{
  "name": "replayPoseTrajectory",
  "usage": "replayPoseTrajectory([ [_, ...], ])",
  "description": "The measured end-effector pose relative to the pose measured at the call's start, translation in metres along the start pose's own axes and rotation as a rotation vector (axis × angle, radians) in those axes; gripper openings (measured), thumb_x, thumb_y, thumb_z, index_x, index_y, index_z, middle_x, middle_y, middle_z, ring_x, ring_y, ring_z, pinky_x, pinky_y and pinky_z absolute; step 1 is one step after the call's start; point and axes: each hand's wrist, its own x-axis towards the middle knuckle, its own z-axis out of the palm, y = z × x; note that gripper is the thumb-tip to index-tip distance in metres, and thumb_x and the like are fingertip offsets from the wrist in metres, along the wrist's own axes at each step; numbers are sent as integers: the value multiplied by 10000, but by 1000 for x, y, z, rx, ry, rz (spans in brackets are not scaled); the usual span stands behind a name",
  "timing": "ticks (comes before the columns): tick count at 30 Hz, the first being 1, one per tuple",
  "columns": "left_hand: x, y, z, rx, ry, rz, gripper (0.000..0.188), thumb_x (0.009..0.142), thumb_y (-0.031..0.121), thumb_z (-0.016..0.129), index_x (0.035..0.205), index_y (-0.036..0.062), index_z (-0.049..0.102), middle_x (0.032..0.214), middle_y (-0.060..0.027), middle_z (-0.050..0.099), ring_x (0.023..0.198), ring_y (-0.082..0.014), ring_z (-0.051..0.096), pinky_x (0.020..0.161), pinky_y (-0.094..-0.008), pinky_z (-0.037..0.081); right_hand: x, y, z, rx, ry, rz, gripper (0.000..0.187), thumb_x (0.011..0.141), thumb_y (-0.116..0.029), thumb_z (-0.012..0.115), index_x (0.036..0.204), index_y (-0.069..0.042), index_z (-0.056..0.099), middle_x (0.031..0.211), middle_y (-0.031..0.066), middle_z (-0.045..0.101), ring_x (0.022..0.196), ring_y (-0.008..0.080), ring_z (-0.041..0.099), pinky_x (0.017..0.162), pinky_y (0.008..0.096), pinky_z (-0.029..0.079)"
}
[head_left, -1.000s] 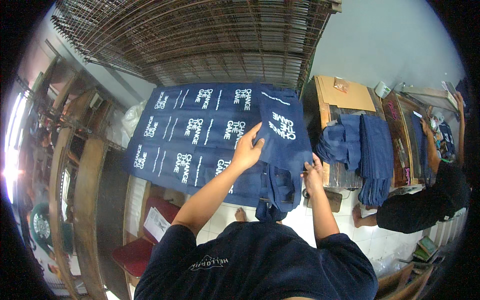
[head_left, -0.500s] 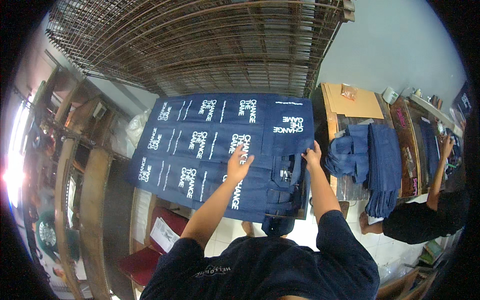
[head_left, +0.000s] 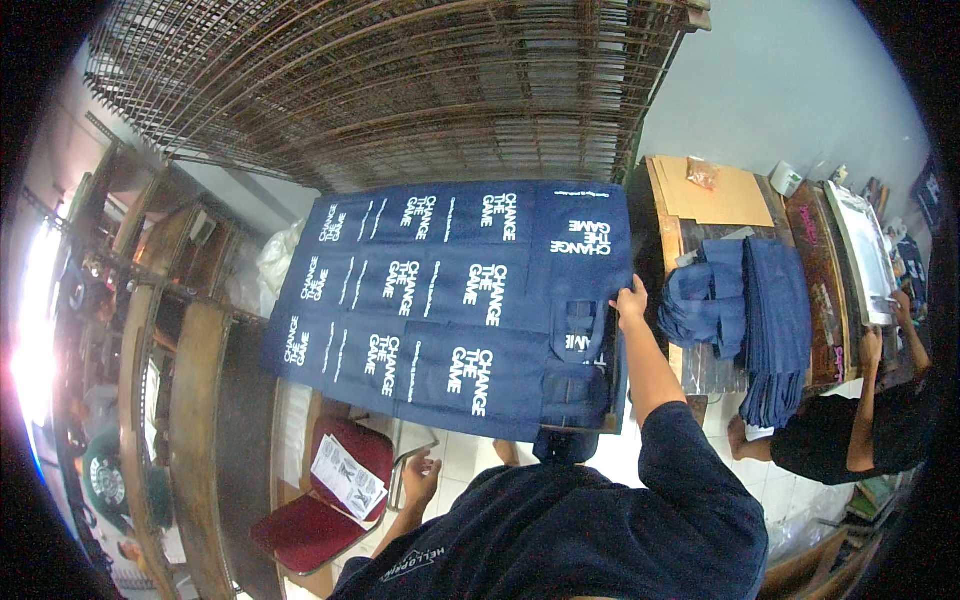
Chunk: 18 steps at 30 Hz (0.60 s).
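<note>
Navy fabric tote bags with white printed lettering lie overlapped in rows over a table. My right hand is closed at the right edge of the upper right tote bag, with fingers and thumb pinched there. Just below that spot, dark straps and folded navy fabric show at the table's right end. My left hand is off the bags, low by my side near the red chair; its fingers are apart and slightly curled, with nothing in them.
A wire rack stands behind the table. Papers rest on the red chair to the left. On the right, a side table carries a navy fabric stack and brown cardboard. A co-worker handles a framed screen.
My left hand has left the bags and dropped back toward the chair. My right hand stays at the bag's edge. The co-worker's framed screen has come down flat into view.
</note>
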Motion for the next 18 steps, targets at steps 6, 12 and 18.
replayPoseTrajectory([
  [6, -16, 6, 0, -25, -64, -87, 385, 745, 221, 679, 1055, 16, 578, 776, -83, 617, 720, -174, 610, 657, -301, 477, 0, -1, -4, -64, -10, -10, 559, 760, 52, 359, 1302, -81, 395, 1107, 73, 554, 803, 168, 578, 527, 259, 507],
  [12, -18, -17, 2, -15, -24, 5, 397, 745, 240, 675, 1062, 22, 579, 802, -84, 627, 722, -171, 616, 665, -296, 477, -4, -3, -2, -63, -56, -29, 565, 763, 53, 351, 1310, -83, 383, 1113, 71, 549, 811, 164, 577, 544, 264, 506],
  [18, -31, -31, -2, -18, -48, -137, 410, 748, 253, 670, 1072, 20, 574, 801, -96, 628, 727, -185, 619, 672, -312, 483, 6, 6, -4, -6, -42, -28, 516, 778, 18, 410, 1285, -80, 402, 1060, 61, 564, 780, 150, 567, 538, 259, 494],
])
